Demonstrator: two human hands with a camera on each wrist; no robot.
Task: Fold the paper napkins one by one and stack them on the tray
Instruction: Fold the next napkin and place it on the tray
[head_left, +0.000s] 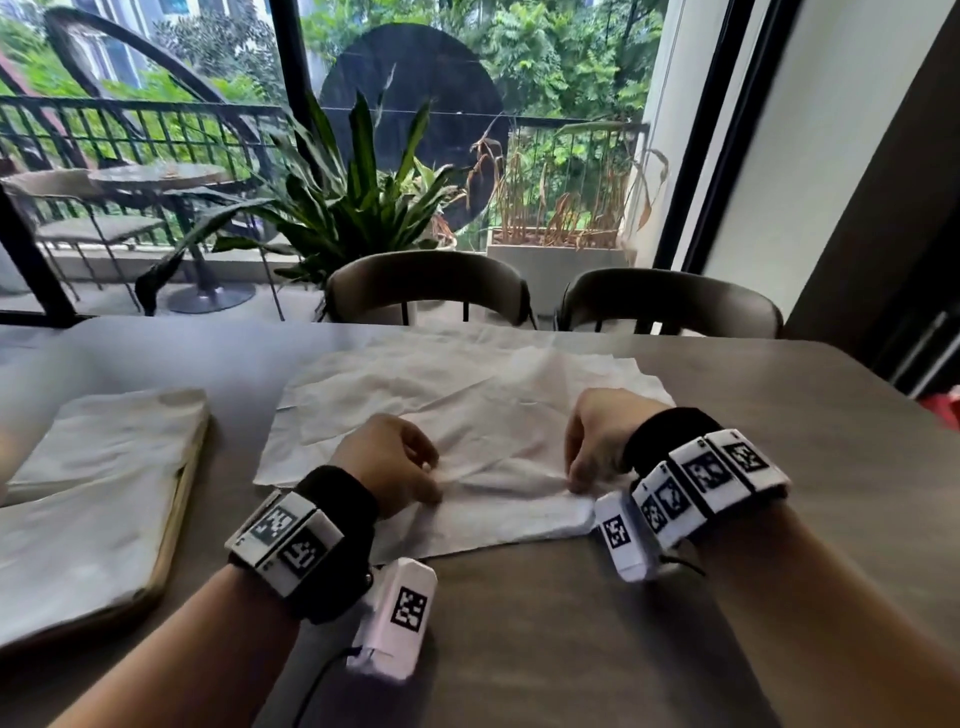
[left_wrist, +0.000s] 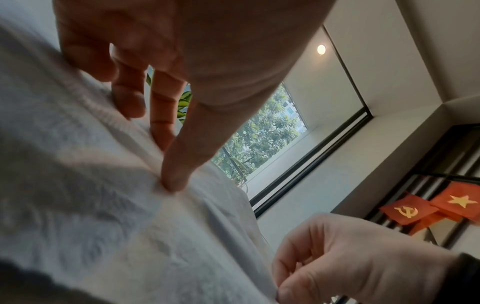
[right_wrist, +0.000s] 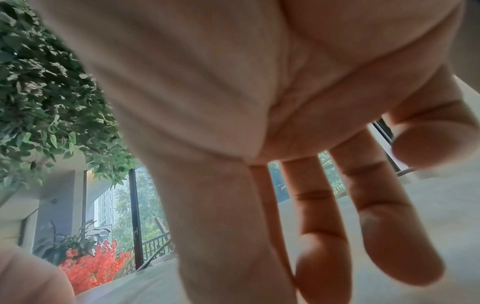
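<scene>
Several white paper napkins (head_left: 441, 379) lie spread and overlapping in the middle of the table. The nearest napkin (head_left: 498, 483) is rumpled, with a raised ridge running between my two hands. My left hand (head_left: 436, 491) pinches that ridge at its left end; in the left wrist view the thumb (left_wrist: 174, 183) presses into the paper. At the right end my right hand (head_left: 574, 486) pinches the napkin's edge, its fingers (right_wrist: 324, 257) reaching down to the paper. A wooden tray (head_left: 179, 499) at the left holds folded napkins (head_left: 104, 457).
Two dark chairs (head_left: 426, 280) (head_left: 670, 296) stand at the table's far edge, with a potted plant (head_left: 353, 208) and a glass wall behind. Bare grey table (head_left: 571, 623) stretches in front of my wrists. Something red (head_left: 943, 410) shows at the right border.
</scene>
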